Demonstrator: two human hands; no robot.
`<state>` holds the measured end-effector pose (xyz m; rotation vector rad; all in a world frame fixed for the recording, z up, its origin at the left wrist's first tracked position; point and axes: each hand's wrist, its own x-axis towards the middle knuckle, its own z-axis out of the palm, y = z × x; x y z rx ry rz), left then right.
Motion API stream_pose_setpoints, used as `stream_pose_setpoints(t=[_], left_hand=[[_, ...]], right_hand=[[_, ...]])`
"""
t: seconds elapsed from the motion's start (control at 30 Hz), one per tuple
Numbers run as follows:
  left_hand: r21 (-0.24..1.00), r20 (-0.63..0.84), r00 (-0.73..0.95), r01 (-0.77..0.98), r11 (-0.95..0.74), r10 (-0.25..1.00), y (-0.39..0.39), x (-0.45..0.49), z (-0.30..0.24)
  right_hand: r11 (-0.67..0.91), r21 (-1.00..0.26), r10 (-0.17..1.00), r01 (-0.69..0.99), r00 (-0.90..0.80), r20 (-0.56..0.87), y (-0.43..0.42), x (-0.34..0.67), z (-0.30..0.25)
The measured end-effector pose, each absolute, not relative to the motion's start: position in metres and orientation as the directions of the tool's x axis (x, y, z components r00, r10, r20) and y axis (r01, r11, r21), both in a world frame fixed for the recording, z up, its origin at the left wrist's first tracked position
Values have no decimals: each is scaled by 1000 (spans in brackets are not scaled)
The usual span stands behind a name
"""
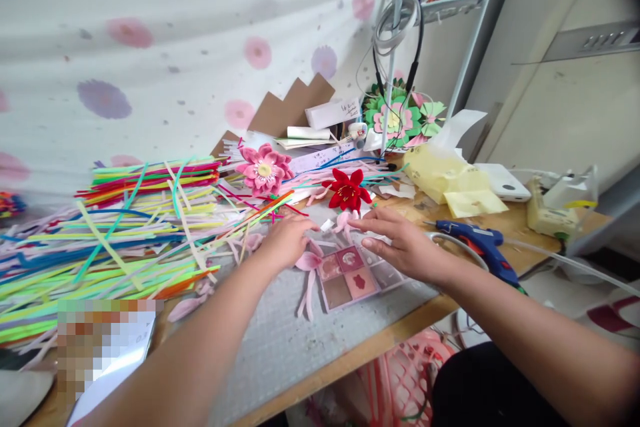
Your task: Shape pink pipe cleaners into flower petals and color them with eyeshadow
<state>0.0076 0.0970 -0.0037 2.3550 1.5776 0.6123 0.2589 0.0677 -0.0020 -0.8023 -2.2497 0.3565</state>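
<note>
My left hand (286, 241) hovers over the grey mat (260, 347), fingers slightly bent and apart, with nothing visible in them. Just right of it lie pink fuzzy petals (310, 261) with long stems. Open and palm down, my right hand (400, 240) reaches its fingertips close to a small pink fuzzy piece (345, 221); whether they touch it I cannot tell. Between and below both hands, an open makeup palette (361, 284) shows pink and brown pans. Behind stand a red pipe-cleaner flower (347, 189) and a pink pipe-cleaner flower (265, 169).
Piles of colourful pipe cleaners (115, 233) cover the left side. A blue glue gun (475, 243) lies at the right, near yellow paper (450, 177) and a white device (503, 181). A white stand (395, 47) rises at the back. A pink basket (405, 373) sits below the table edge.
</note>
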Motion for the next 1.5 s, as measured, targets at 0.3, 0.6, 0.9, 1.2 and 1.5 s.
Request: stream_pose_setpoints(t=[0.3, 0.6, 0.9, 1.2, 1.5], left_hand=[[601, 188, 335, 704, -378, 923, 94, 7, 10], [997, 13, 264, 73, -34, 964, 36, 19, 11], [986, 25, 342, 147, -80, 939, 35, 11, 4], [990, -11, 370, 137, -43, 929, 32, 12, 5], [983, -56, 410, 180, -20, 910, 30, 15, 5]], right_hand=[[772, -453, 636, 446, -530, 561, 68, 257, 1], [844, -219, 516, 490, -626, 585, 56, 235, 9], [842, -29, 464, 539, -696, 549, 54, 227, 10], [844, 26, 431, 536, -706, 562, 49, 225, 12], [837, -29, 466, 547, -682, 565, 43, 228, 17]])
